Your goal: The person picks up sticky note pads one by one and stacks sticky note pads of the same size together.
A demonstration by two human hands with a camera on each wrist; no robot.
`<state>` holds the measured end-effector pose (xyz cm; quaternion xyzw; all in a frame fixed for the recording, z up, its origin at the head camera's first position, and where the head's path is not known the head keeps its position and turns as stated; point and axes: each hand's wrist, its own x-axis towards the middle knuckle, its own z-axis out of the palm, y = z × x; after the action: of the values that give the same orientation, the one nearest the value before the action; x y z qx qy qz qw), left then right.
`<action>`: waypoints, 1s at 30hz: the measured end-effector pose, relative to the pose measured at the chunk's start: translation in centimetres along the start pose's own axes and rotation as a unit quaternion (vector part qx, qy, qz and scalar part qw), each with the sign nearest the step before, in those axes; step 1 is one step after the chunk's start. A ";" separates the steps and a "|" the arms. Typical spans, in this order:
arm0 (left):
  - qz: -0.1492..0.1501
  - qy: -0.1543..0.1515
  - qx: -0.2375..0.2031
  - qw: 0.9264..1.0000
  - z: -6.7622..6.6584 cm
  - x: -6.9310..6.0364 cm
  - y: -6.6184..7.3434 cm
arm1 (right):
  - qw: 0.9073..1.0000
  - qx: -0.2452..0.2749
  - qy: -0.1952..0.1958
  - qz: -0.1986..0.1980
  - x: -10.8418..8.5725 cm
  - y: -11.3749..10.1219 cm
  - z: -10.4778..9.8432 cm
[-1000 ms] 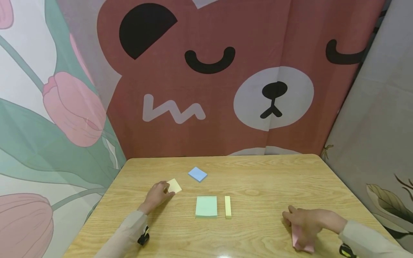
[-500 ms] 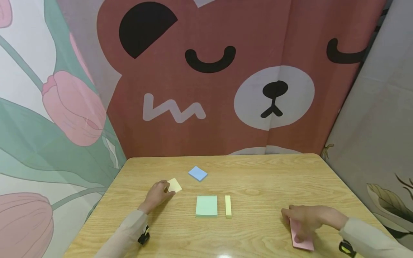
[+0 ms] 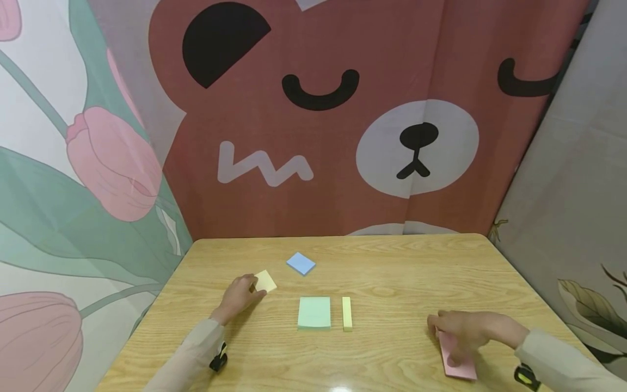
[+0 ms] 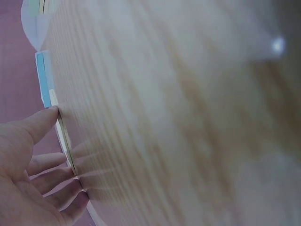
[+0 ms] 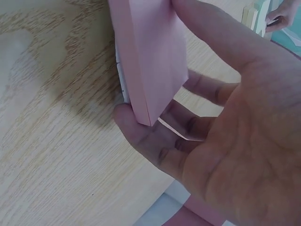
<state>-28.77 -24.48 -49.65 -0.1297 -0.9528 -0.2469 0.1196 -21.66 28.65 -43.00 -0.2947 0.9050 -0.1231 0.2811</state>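
My left hand [image 3: 239, 298] is at a pale yellow sticky note pad [image 3: 266, 281] on the left of the table. In the left wrist view its thumb and fingertips take the pad's edge [image 4: 66, 136] between them. At the right front, my right hand [image 3: 462, 331] holds a pink sticky note pad [image 3: 459, 370]. The right wrist view shows the pink pad [image 5: 155, 56] tilted, with the thumb on its face and a fingertip under its lower corner. Part of the pink pad is hidden behind the hand in the head view.
A thick mint green sticky note pad [image 3: 314, 313] lies mid-table, with a narrow yellow pad [image 3: 346, 314] to its right. Farther back lies a blue pad [image 3: 301, 263]. A printed bear curtain [image 3: 333, 207] hangs along the wooden table's [image 3: 392, 272] far edge.
Between the first two frames the pink pad and right hand shift slightly, with the pad's near edge moving a little away from me. My left hand stays at the pale yellow pad.
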 end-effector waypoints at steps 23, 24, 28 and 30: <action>-0.008 -0.003 -0.005 1.000 -0.1 -0.1 0.4 | 0.975 0.024 0.012 -0.223 7.5 16.6 4.3; -0.008 -0.004 -0.004 1.000 -0.1 -0.1 0.4 | 0.972 0.025 0.015 -0.234 7.2 16.1 4.1; -0.004 -0.006 -0.003 1.000 0.0 -0.1 0.4 | 0.965 0.026 0.036 -0.260 4.8 10.9 2.4; -0.001 -0.005 -0.001 1.000 0.0 -0.1 0.4 | 0.965 0.030 0.043 -0.256 3.3 7.6 1.3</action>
<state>-28.53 -24.13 -49.52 -0.1298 -0.9533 -0.2476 0.1147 -26.61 32.60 -48.47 -0.5021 0.8066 -0.2305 0.2100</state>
